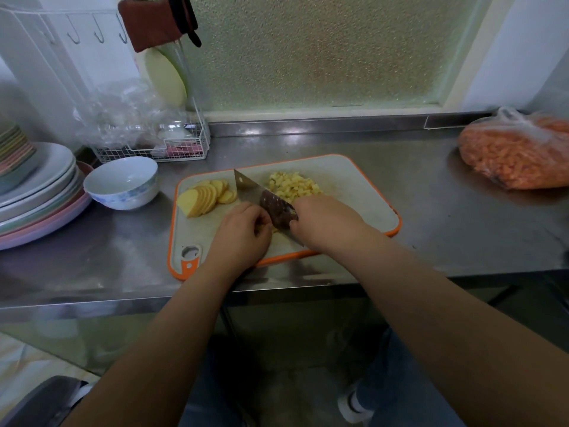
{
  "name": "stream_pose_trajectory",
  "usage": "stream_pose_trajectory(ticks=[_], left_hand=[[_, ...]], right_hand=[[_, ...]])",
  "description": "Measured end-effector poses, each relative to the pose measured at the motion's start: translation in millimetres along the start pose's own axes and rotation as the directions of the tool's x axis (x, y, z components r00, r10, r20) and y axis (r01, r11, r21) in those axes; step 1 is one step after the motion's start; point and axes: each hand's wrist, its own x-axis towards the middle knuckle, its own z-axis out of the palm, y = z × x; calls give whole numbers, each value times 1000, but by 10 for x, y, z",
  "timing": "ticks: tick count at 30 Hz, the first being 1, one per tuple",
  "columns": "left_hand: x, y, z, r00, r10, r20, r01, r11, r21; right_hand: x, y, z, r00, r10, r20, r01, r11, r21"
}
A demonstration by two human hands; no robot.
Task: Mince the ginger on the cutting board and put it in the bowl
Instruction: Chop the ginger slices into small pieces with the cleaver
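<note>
A grey cutting board (354,186) with an orange rim lies on the steel counter. Sliced ginger (209,194) fans out at its left end, and a pile of minced ginger (292,184) sits at its far middle. My right hand (326,223) grips the handle of a cleaver (255,191) whose blade stands on the board between the two heaps. My left hand (243,232) has curled fingers pressed onto a few ginger pieces right beside the blade; those pieces are mostly hidden. A white bowl (123,183) with blue pattern stands left of the board.
A stack of plates (37,192) fills the far left. A wire rack (154,149) with plastic bags stands behind the bowl. A bag of orange food (517,155) lies at the right. The counter's front edge (123,300) runs just below the board.
</note>
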Motion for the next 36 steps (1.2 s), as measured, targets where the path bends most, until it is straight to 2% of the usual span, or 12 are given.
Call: stream_pose_trajectory(ticks=[5,9,12,14,18,26,36], left_hand=[[14,-16,-11,1000,7,23,-7,1000,5],[0,-6,-12,999,33,6,-33,999,-4],[-4,-4,-13,1000,-3,-1,3,1000,-29],[-10,-2,-18,999,-24,-26,22,998,-56],[-50,-20,-11,996,-76,-55,75,997,-30],[-55,17,-44,999,-46,-15,45,997,-69],[-28,-28,-20,999,-34,10,34,999,-4]], right_hand=[[110,-100,74,997,51,52,-51,999,-14],[117,-15,88,994,75,76,-83,990,112],[100,95,66,991,94,100,-113,971,212],[64,119,46,994,87,62,-99,969,227],[-30,90,-7,999,39,-20,-34,977,210],[-101,12,-65,1000,4,-1,-4,996,92],[-6,-183,30,994,89,70,-91,996,17]])
